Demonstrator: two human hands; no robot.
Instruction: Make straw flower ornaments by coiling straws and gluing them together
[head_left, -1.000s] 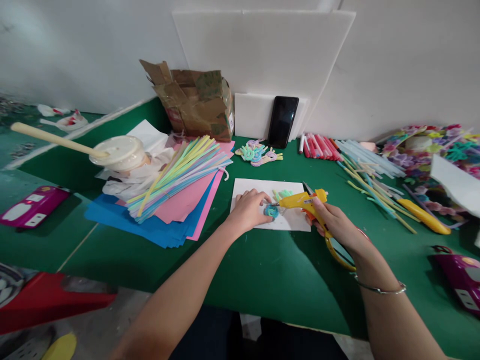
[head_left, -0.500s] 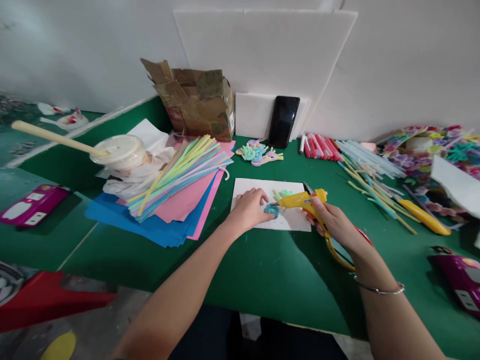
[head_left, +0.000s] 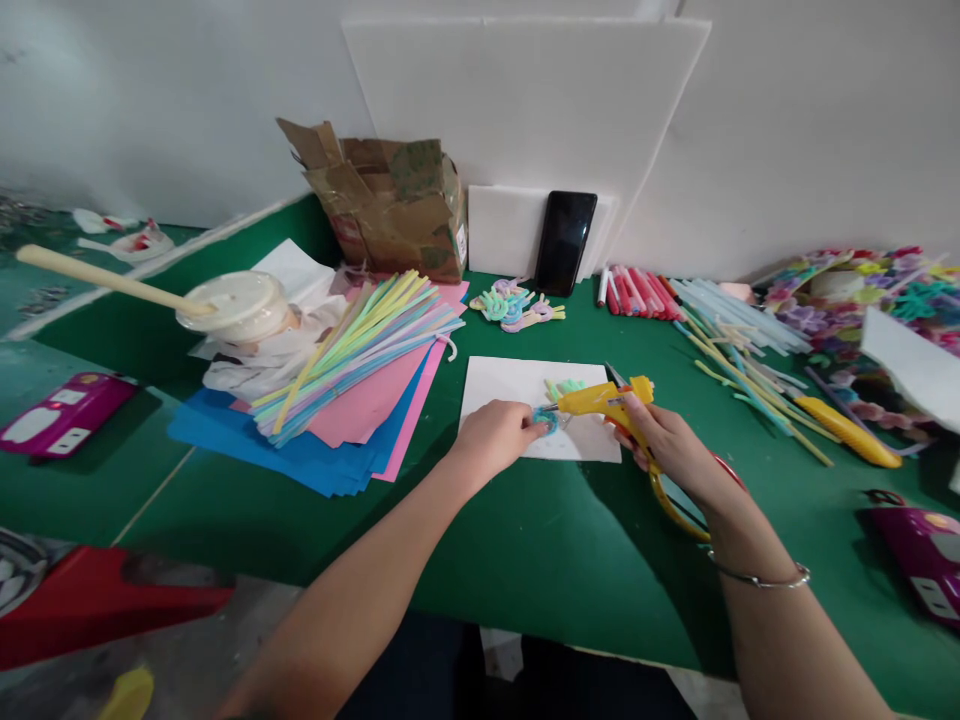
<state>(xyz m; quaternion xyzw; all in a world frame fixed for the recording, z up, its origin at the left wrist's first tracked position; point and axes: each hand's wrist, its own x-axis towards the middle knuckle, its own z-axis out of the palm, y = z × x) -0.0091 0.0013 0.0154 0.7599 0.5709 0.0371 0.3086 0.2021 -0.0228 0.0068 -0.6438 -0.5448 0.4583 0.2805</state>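
Green table (head_left: 525, 560), hands (head_left: 495, 438) mid-sheet (head_left: 495, 385).

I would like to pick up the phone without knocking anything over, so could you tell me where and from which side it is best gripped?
Grip the black phone by its two long side edges, near the top, coming from the front. It stands upright, tilted back against the white foam board, so its back is hidden while both long edges show; I judge lifting upward safest.

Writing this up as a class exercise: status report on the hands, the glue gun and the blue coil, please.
Right hand grips yellow glue gun, nozzle at blue coil. Left hand pins coil on white sheet. Scissors under right wrist; nothing blocking.
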